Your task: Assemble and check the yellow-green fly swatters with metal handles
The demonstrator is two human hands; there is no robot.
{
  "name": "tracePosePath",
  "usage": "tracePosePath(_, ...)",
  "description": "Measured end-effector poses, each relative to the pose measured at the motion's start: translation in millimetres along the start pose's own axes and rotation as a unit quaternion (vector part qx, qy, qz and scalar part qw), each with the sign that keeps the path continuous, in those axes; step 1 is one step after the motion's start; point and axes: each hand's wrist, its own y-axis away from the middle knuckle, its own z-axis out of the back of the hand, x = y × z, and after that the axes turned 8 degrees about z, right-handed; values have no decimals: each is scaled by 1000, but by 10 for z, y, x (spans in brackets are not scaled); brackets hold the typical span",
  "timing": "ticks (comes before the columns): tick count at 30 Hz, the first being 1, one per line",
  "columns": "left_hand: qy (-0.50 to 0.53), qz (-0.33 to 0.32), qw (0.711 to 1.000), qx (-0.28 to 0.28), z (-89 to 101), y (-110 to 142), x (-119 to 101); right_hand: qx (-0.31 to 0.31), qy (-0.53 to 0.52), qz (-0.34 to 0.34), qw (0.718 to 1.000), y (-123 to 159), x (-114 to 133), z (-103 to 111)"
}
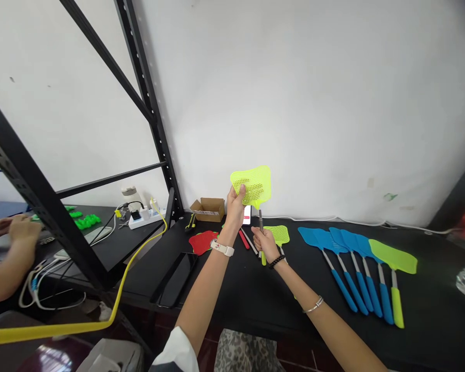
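Over the worktop, short of its back edge, the left hand pinches a lime swatter head; the right hand clasps a metal rod, best kept squarely aligned.

A black metal shelving frame stands before a scuffed white wall, as a thick yellow cable snakes across the lower left. An open cardboard box sits on a black table near a flat black device (its screen dark). On the neighboring table, a white power strip bristling with plugs lies near bright green pieces.
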Motion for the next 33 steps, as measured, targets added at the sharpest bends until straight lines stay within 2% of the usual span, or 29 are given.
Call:
tracePosePath(4, -27, 9, 999, 21, -1, -14, 110, 3, 2, -6, 1000, 5, 15, -26)
tracePosePath(8, -58, 17, 998, 5, 7, -13, 179, 6, -3, -6, 1000, -2, 4, -19)
tracePosePath(11, -50, -8, 999, -6, -22, -43, 105, 8, -9, -1, 1000, -13, -24, 15)
tracePosePath(16, -40, -25, 999, 11, -106, -84, -40, 12, -15, 5, 1000, -33, -57, 56)
tracePosePath(24, -32, -1, 999, 7, -120, -62, 83, 6, -17, 6, 1000, -23, -28, 33)
tracePosePath(33, -72, 17, 996, 55, -104, -78, 19, 8, -25, 3, 1000, -27, -38, 46)
